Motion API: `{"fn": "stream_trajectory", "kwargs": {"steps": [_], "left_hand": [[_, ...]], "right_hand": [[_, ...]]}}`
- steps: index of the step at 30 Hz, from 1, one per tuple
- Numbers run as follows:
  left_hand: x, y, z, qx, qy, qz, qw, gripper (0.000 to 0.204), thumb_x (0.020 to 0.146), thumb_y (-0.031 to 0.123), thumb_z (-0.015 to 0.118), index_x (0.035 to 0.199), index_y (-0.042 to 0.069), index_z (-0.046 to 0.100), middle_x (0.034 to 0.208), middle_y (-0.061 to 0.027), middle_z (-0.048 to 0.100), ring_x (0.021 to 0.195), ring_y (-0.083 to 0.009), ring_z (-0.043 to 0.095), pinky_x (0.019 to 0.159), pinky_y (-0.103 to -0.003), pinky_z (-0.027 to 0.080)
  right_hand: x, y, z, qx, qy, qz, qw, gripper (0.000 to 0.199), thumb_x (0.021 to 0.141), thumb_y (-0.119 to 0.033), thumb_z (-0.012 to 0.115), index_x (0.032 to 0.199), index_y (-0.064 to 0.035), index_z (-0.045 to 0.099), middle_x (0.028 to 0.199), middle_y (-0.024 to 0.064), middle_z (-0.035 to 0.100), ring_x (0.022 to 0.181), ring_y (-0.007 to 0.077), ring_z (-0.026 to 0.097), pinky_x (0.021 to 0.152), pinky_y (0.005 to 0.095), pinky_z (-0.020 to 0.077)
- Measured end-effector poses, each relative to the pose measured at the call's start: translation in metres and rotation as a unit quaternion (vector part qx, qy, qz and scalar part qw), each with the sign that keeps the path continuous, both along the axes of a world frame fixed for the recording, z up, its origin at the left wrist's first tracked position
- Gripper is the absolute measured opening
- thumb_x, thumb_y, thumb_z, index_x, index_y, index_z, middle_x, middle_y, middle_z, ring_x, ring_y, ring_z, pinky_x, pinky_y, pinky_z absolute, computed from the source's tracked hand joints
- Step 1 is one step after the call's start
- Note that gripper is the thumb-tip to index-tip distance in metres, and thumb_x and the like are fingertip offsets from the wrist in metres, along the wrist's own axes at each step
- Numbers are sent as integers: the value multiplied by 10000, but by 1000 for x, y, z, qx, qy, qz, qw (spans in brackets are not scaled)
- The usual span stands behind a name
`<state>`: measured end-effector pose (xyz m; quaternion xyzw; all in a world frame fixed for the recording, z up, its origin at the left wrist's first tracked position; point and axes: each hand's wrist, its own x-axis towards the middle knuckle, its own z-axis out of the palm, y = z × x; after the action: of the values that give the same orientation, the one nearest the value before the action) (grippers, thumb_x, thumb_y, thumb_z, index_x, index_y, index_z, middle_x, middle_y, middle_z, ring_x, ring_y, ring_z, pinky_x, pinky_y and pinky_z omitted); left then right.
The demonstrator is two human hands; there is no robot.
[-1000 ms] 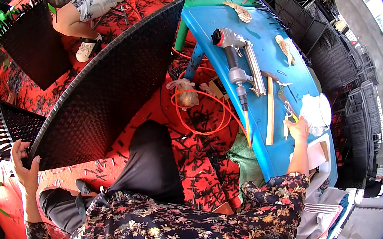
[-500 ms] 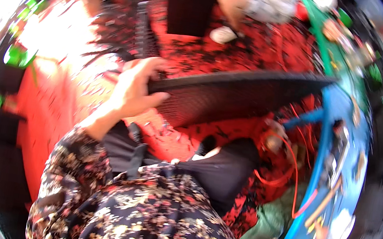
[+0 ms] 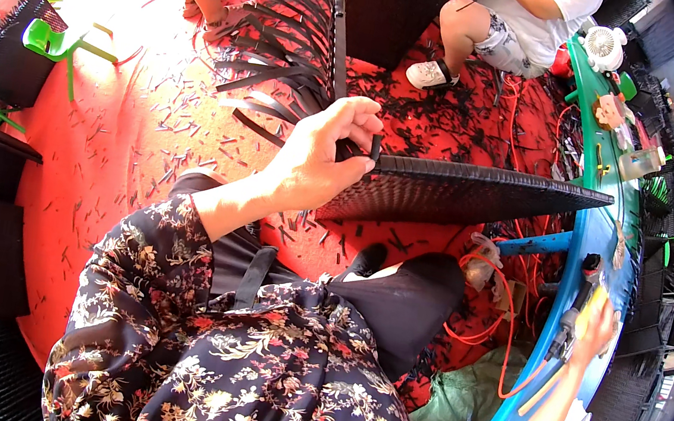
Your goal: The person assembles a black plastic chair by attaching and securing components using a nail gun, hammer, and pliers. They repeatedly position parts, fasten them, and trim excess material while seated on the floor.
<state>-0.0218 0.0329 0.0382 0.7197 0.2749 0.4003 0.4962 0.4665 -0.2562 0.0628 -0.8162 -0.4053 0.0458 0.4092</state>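
A black woven panel [image 3: 461, 198] stands tilted before my knees, its long edge running right to the blue bench. My left hand [image 3: 319, 156] is closed at the panel's left corner, thumb against the edge, and a short black strip end [image 3: 376, 147] sticks up by the fingers. Over the blue bench [image 3: 527, 396] at the right, my right hand [image 3: 595, 327] is closed around something with a yellow handle [image 3: 597, 300]; its other end is hard to make out. Right beside this hand lies a dark grey air tool [image 3: 567, 325] joined to an orange hose [image 3: 507, 358].
Long loose black strips [image 3: 283, 46] fan out from an upright frame ahead. Black scraps litter the red floor covering [image 3: 124, 179]. Two people work at the far side, one by another dark panel [image 3: 397, 10]. Green chairs [image 3: 48, 41] stand left; a green sack [image 3: 457, 398] lies below the bench.
My left hand and the panel's near corner have shifted right. My right hand has moved forward along the bench, to beside the air tool. The view has turned and become sharper.
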Motion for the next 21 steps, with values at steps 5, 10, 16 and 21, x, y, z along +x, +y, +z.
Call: {"fn": "stream_trajectory", "kwargs": {"steps": [5, 10, 16, 21], "left_hand": [[16, -4, -5, 54, 25, 74, 995, 294, 826, -32, 593, 1117, 9, 572, 908, -39, 627, 857, -94, 591, 802, -249, 478], [24, -7, -11, 52, -16, 124, 991, 185, 832, -70, 598, 997, 8, 627, 861, -21, 647, 802, -65, 598, 749, -219, 485], [27, -15, -9, 40, -44, 160, 985, 168, 767, -7, 638, 921, 59, 647, 780, -39, 663, 791, -185, 611, 777, -319, 462], [22, -16, -9, 77, -8, 132, 988, 205, 838, -104, 595, 1014, 1, 611, 888, -24, 642, 823, -65, 598, 761, -211, 485]], "right_hand": [[-176, 145, 39, -93, -141, 316, 934, 627, 619, -185, 789, 1168, 16, 562, 1009, 127, 609, 893, 240, 621, 801, 335, 496], [-225, 205, 50, -24, -288, 475, 832, 561, 549, -256, 797, 1006, -16, 577, 897, 127, 542, 814, 315, 567, 747, 413, 482], [-226, 234, 46, -51, -305, 534, 787, 528, 563, -310, 778, 963, -9, 610, 863, 126, 541, 825, 301, 576, 746, 400, 485], [-229, 244, 48, -67, -318, 561, 762, 516, 564, -312, 774, 953, -14, 611, 839, 125, 532, 812, 295, 574, 739, 396, 485]]}}
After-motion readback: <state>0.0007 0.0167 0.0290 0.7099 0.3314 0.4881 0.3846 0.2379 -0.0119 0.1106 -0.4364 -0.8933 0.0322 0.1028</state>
